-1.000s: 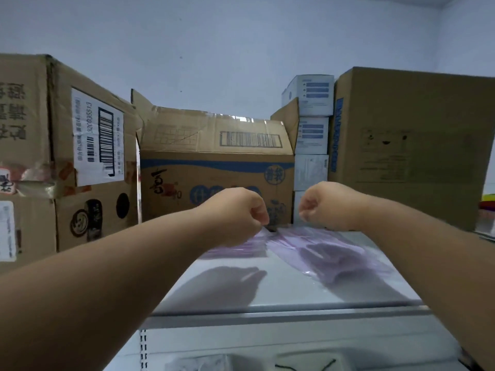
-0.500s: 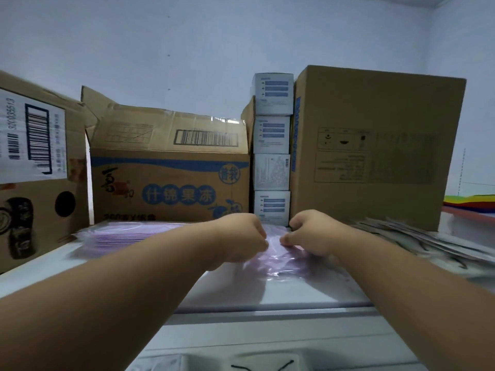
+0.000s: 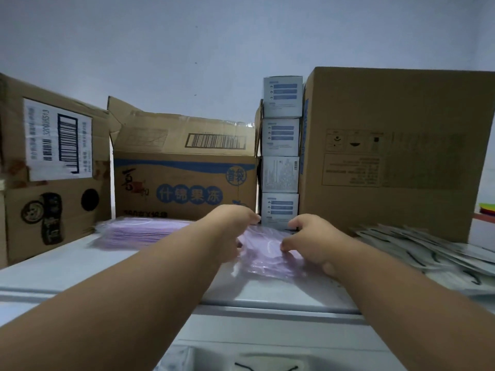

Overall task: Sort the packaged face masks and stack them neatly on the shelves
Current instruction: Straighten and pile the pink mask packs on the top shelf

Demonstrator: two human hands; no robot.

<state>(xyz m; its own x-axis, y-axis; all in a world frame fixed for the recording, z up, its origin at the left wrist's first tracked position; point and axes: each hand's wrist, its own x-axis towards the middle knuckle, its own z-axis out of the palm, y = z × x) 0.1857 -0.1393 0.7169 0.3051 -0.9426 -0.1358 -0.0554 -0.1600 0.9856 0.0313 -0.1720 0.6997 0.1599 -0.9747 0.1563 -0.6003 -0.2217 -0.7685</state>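
Purple masks in a clear packet lie on the shelf right between my two hands, touching both. My left hand has its fingers curled down over the packet's left edge, and my right hand pinches the right edge with bent fingertips. The packet's long axis seems to run left to right, across my reach. Further left of my left hand, a flat stack of purple packets sits near, so I judge the left hand is the nearer one to carry the packet over. Off to the right of my right hand, a fanned pile of grey packets lies well apart from the purple ones.

Behind my left hand a cardboard carton reads "什锦果冻" in blue. Beyond my right hand stands a column of small white-and-blue boxes; their print is too small to read. A far-left carton carries a barcode label with "320035513", as far as I can make it out.
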